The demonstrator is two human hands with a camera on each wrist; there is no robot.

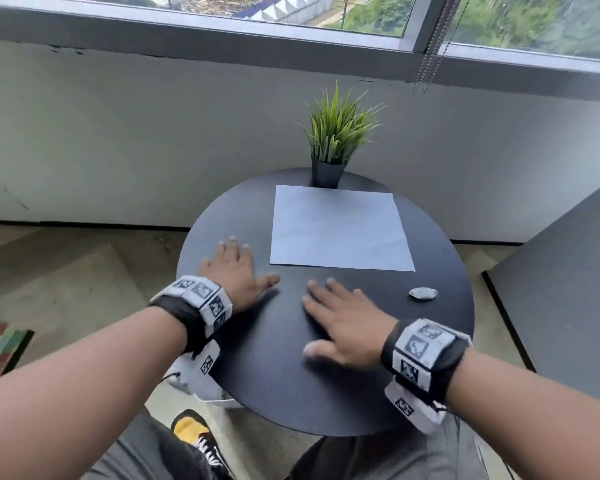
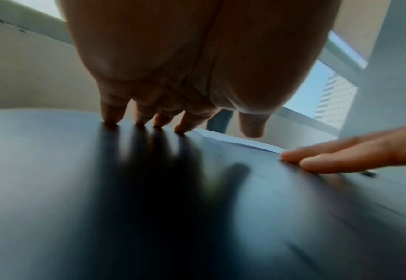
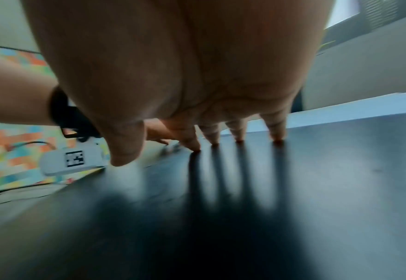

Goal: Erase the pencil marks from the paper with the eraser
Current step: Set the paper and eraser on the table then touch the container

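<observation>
A white sheet of paper lies flat on the far half of the round black table; any pencil marks on it are too faint to make out. A small grey-white eraser lies on the table to the right, below the paper's near right corner. My left hand rests flat on the table left of the paper, fingers spread, its fingertips touching the top. My right hand rests flat near the table's middle, left of the eraser, fingertips on the surface. Both hands hold nothing.
A potted green plant stands at the table's far edge, touching the paper's far side. A grey wall and window sill run behind. A dark grey panel stands to the right. My knees and a yellow-black shoe are below the near edge.
</observation>
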